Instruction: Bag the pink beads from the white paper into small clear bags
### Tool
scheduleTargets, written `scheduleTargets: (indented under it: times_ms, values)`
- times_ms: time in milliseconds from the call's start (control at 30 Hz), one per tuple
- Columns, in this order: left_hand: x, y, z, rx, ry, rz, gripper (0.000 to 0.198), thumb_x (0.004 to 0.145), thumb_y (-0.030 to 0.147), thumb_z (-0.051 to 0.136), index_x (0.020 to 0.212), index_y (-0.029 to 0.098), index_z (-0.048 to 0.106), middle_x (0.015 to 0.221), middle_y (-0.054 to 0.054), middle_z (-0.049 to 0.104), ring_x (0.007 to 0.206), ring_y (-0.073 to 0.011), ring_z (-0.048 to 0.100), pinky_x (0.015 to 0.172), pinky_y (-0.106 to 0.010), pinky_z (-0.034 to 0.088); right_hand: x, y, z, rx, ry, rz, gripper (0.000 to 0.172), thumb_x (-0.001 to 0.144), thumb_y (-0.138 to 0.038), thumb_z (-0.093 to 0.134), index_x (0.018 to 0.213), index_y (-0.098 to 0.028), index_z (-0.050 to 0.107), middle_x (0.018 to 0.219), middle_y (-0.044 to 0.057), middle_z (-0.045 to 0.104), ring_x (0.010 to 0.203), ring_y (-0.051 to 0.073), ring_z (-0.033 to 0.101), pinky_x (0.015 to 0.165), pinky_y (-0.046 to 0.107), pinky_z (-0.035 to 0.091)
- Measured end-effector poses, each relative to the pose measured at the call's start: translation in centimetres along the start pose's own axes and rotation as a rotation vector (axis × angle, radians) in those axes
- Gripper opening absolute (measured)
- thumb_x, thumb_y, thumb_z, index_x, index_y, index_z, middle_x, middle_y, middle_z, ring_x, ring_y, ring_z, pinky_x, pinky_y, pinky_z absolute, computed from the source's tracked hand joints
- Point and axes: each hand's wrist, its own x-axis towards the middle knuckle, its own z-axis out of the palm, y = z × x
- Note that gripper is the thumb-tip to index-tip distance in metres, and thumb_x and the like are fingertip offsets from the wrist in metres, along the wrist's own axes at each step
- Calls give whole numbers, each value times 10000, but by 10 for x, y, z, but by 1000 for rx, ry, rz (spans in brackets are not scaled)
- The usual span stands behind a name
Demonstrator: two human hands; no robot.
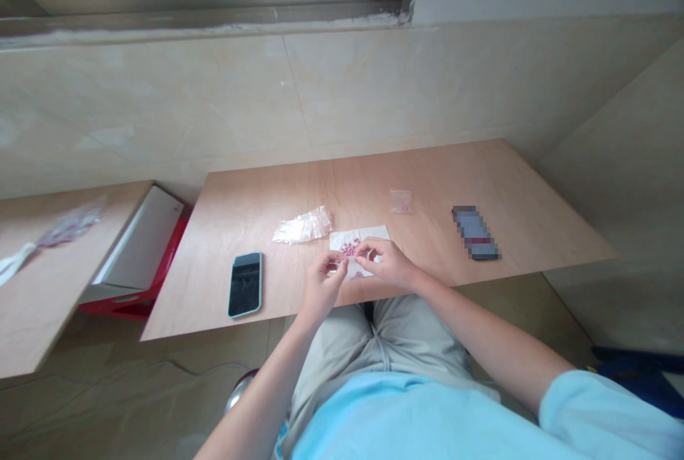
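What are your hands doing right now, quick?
Left hand: pinched shut above the white paper; anything held is too small to tell.
Right hand: fingers curled at the paper, beside the pink beads; cannot tell if holding.

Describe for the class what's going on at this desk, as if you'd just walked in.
A seated person has the left hand and right hand over a white paper sheet on a plywood desk. Their fingertips meet beside a small heap of pink beads; whether they pinch anything is too small to tell. A crumpled clear plastic bag lies beyond the paper, a small clear bag farther on, a smartphone to the left, and a pixelated object to the right.
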Motion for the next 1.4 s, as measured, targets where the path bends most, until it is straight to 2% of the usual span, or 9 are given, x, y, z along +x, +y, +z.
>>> scheduleTargets:
  times_ms: [333,567,833,1067,1267,1400]
  values:
    - [-2,4,0,56,-34,-29,206,911,387,644,939,187,685,934,-54,707,815,-173,633,746,-277,485,0,-6,1,32,-24,-6,126,918,-278,614,894,-182,692,877,22,681,772,148,618,678,257,473]
    - [0,0,-1,-26,-2,-22,219,912,397,649,903,179,663,869,-45,679,800,-168,619,750,-277,488,1,-5,0,29,19,49,136,908,-304,636,904,-181,695,920,34,706,791,154,634,697,265,487]
    - [1,0,0,-70,13,-79,257,877,429,689,892,172,671,871,-42,671,788,-162,615,726,-270,491,3,-4,-2,34,16,39,171,913,-333,628,883,-180,699,904,37,706,806,164,639,705,271,491]
    - [4,5,0,-181,56,-143,289,885,450,678,920,163,690,833,-35,671,763,-150,608,725,-271,491,5,2,-2,150,34,153,235,892,-400,671,896,-170,723,914,50,727,790,172,646,697,280,488]
    - [4,5,1,-132,90,-119,309,915,472,638,925,165,667,760,-17,638,704,-137,585,681,-258,480,5,4,-2,198,23,175,274,877,-443,688,887,-172,726,904,48,724,816,178,647,714,279,493]
    - [1,5,3,-116,85,-101,309,951,487,584,968,180,617,694,22,555,573,-104,508,544,-228,417,6,2,-2,212,26,204,295,852,-465,707,841,-169,699,829,30,694,732,152,609,674,272,480]
